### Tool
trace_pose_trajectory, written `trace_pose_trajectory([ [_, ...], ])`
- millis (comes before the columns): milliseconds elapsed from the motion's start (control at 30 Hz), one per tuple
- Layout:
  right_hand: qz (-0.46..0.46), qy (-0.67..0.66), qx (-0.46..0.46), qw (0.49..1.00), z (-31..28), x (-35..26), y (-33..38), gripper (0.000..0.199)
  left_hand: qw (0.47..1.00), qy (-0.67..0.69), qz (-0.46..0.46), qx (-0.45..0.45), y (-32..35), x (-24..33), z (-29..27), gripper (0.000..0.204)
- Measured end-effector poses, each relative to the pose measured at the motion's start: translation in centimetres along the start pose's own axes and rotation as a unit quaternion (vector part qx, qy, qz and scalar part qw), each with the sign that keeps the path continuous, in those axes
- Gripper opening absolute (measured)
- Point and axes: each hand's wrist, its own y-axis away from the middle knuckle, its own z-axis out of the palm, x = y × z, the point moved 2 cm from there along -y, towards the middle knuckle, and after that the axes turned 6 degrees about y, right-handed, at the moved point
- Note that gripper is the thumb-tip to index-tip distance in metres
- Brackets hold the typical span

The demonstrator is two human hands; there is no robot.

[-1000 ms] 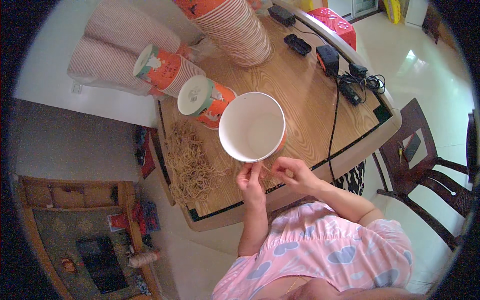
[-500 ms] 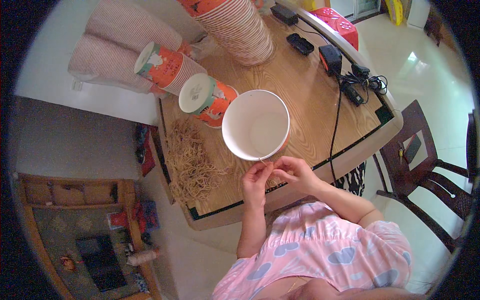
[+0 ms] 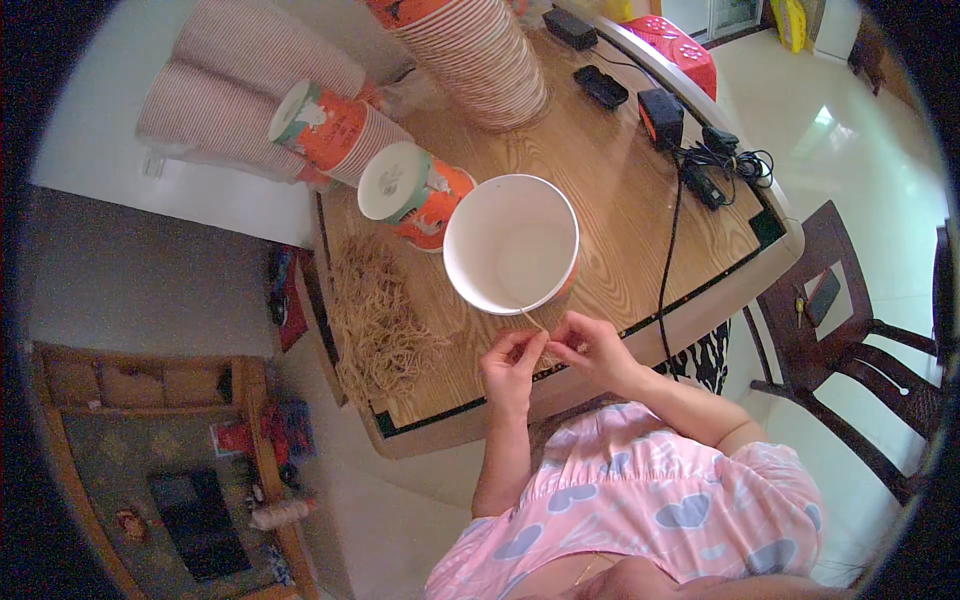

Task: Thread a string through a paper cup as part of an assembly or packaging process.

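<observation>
Pinch grip of left hand [image 3: 509, 369] and right hand [image 3: 597, 354] on thin string [image 3: 534, 320], lower end out of sight.

Wood-grain tabletop [image 3: 610, 230] w/ pale rim [image 3: 450, 436] & dark inset strip [image 3: 768, 228]: tan twine heap [image 3: 380, 325] at lt., open wht.-lined tub [image 3: 512, 245] nr. front edge, mouth up. Behind-lt. of that, org./grn. tub [image 3: 428, 208] base-up, nested stack [image 3: 335, 130] just beside it, taller stack [image 3: 485, 75] further bk. Rt. side: blk. adapter [image 3: 570, 28], small blk. tray [image 3: 600, 88], blk./org. box [image 3: 661, 118], cable bundle [image 3: 748, 166] & cord [image 3: 668, 255] running to front edge.
</observation>
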Motion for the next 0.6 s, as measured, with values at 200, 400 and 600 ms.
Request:
trace_pose_trajectory([
  [200,-0.017,0.014,0.012,1.0,0.1,-1.1,0.5,0.015,0.999,-0.001,-0.041,0.019,0.1,0.9,0.7,0.006],
  [400,0.0,0.034,0.017,0.999,0.0,-0.7,0.5,0.015,0.999,-0.005,-0.006,-0.038,0.4,1.2,1.1,0.009],
  [600,-0.022,0.036,-0.009,0.999,0.0,-0.9,1.1,0.014,0.998,0.022,-0.057,-0.025,0.2,0.9,0.7,0.007],
])
